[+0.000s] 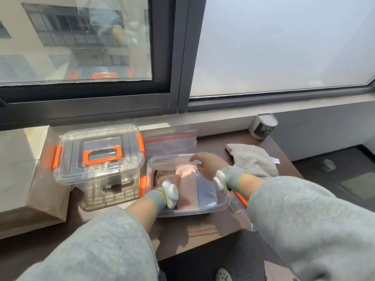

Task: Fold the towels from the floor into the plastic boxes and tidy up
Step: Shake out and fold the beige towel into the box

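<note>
Left hand [162, 191] hidden behind white wrist device [170, 194].

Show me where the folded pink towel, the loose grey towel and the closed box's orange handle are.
Folded pink towel [187, 191]: head view, middle of fold.
Loose grey towel [251, 159]: head view, centre.
Orange handle [102, 155]: head view, front bar.

sleeves [105, 246]: grey fleece | wristbands [235, 176]: grey, 2 white trackers

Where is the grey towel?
The grey towel lies on the dark table, right of the open box, just behind the right hand.
</note>
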